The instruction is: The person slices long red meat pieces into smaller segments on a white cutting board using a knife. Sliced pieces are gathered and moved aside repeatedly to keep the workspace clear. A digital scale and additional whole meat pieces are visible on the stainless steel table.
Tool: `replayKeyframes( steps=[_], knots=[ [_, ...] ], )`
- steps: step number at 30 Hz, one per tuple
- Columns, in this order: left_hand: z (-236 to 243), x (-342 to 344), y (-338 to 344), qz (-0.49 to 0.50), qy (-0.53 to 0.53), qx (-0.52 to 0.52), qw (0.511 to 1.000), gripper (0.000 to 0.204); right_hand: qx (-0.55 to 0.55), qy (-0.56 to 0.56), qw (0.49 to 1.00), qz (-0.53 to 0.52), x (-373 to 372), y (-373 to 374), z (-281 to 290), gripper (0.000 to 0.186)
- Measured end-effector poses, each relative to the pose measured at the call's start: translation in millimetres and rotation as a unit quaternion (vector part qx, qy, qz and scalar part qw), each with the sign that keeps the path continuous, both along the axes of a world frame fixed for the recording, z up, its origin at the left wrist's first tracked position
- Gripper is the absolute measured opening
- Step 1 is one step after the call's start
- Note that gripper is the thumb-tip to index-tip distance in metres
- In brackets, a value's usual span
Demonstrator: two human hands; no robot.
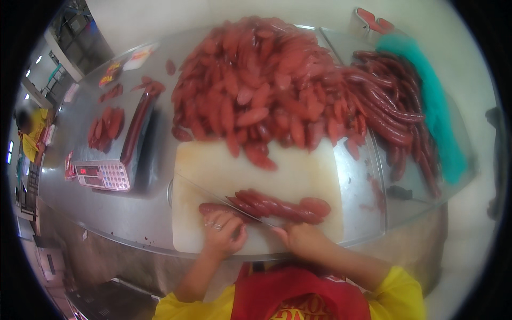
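A white cutting board lies on the steel table in front of me. On its near part rest a few long red sausages, partly cut into slanted slices. My left hand, with rings on its fingers, presses on the left end of a sausage. My right hand is closed on the handle of a knife whose long blade runs diagonally up to the left across the sausages. Behind the board a big heap of sausage slices covers the table.
Whole dark red sausages lie at the right beside a teal cloth. At the left a digital scale carries sausages and slices. The steel table's edge curves near me. Another person in yellow stands far left.
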State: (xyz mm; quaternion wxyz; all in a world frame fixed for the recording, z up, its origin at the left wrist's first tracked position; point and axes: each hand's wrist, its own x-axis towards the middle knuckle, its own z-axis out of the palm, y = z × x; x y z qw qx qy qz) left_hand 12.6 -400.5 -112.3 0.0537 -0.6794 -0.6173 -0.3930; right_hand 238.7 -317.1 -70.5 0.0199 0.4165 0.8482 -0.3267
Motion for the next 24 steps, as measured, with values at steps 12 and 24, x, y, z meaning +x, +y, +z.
replayKeyframes(
  steps=[12, 24],
  knots=[
    [4.3, -16.4, -2.8, 0.028, -0.017, -0.016, 0.999, 0.027, -0.080, -0.177, 0.980, -0.042, 96.4, -49.5, 73.5, 0.054],
    [3.5, -16.4, -7.6, 0.061, -0.032, 0.018, 0.997, 0.030, -0.011, 0.016, 1.000, -0.007, -21.7, -10.1, 10.1, 0.059]
  ],
)
